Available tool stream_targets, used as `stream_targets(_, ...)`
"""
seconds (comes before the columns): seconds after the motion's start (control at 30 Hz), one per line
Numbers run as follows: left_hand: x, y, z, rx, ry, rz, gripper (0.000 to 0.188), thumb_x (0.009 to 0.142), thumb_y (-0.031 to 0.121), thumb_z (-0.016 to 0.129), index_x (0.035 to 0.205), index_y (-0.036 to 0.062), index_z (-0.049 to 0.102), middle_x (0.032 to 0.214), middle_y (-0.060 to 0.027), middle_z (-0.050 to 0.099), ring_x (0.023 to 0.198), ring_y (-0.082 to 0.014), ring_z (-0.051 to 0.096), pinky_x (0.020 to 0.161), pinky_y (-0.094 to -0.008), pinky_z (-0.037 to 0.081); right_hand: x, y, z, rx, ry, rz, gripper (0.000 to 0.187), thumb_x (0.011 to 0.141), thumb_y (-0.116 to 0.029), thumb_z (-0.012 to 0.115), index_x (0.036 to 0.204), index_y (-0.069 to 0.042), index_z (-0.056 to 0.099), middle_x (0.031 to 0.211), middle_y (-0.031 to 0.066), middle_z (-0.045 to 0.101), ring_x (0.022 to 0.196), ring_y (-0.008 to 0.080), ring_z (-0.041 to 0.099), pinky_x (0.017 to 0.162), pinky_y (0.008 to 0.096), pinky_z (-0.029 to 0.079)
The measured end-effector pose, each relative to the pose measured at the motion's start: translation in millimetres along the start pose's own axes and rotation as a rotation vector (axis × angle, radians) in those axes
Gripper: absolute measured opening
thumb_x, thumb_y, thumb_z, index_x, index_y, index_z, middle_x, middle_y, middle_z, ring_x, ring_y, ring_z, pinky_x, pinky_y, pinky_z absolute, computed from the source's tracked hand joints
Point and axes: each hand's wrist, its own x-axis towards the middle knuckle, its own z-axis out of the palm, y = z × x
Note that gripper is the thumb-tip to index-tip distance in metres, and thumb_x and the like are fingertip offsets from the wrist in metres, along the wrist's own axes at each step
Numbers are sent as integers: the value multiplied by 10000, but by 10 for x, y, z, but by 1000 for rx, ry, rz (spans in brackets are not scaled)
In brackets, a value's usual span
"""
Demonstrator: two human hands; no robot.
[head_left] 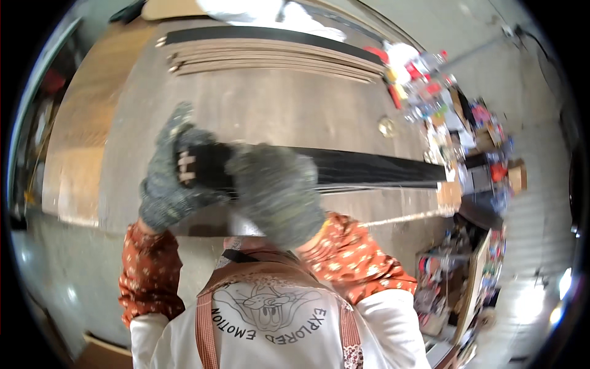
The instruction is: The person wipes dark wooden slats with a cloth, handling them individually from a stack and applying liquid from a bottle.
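The left gloved hand (169, 175) is wrapped around the left end of a bundle of black-faced strips (375, 169), thumb on the near side, fingers on the far side, beside the pale notched end. The right gloved hand (273, 194) lies across the bundle just beside it, blurred; its fingers are hidden, so I cannot tell whether it clamps or only presses.

The bundle lies along the near side of the wooden workbench (246, 111); whether it rests flat or is lifted is unclear. Its right end has no hand on it, so the strips could fan out or swing there if the left hold loosens. Worn gloves could slip on the black face, and a notched tip could chip if knocked.

At the workbench's far side lies another stack of strips (270, 58). Plastic bottles (427, 89) crowd its right side, where a swinging strip end could topple them.
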Motion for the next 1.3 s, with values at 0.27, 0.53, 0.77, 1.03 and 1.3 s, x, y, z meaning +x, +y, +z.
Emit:
stream_targets(0.27, 207, 697, 620, 1177, -158, 82, 911, 643, 429, 837, 1364, 25, 452, 1308, -140, 530, 1229, -295, 487, 1052, -415, 376, -2727, 3911, -988, -827, -287, 713, 208, 819, -269, 563, 742, -106, 668, 731, 126, 663, 665, 303, 655, 588, 427, 517)
stream_targets(0.53, 586, 560, 2173, 1676, -343, 293, 693, 756, 484, 683, 1295, 72, 541, 1319, -168, 518, 1273, -358, 442, 1107, -497, 283, -2845, 3967, -1187, -629, 9, 1032, 268, 883, -266, 529, 1051, -120, 678, 931, 195, 666, 911, 393, 626, 781, 484, 489)
stream_targets(0.77, 688, 50, 2559, 1713, -327, 276, 673, 798, 474, 648, 1326, 83, 506, 1309, -154, 533, 1232, -339, 480, 1096, -509, 280, -4205, 5171, -1116, 47, 159, 1596, 328, 915, -312, 522, 1050, -18, 577, 1000, 247, 643, 974, 389, 616, 826, 454, 473)
stream_targets(1.03, 666, 26, 2830, 1754, -258, 119, 644, 795, 382, 696, 1305, 33, 516, 1325, -171, 529, 1260, -372, 456, 1110, -507, 264, -3851, 5675, -317, 197, 192, 1234, 999, 681, -255, 808, 1450, 14, 230, 1292, 247, 532, 1213, 338, 519, 987, 382, 430)
stream_targets(1.3, 927, -62, 3366, 1604, -201, 389, 544, 743, 215, 759, 1225, 34, 583, 1243, -157, 594, 1189, -343, 530, 1058, -478, 364, -4169, 5946, -741, 204, 379, 1121, 481, 856, -216, 670, 1262, 16, 556, 1121, 139, 657, 960, 248, 619, 858, 338, 482)
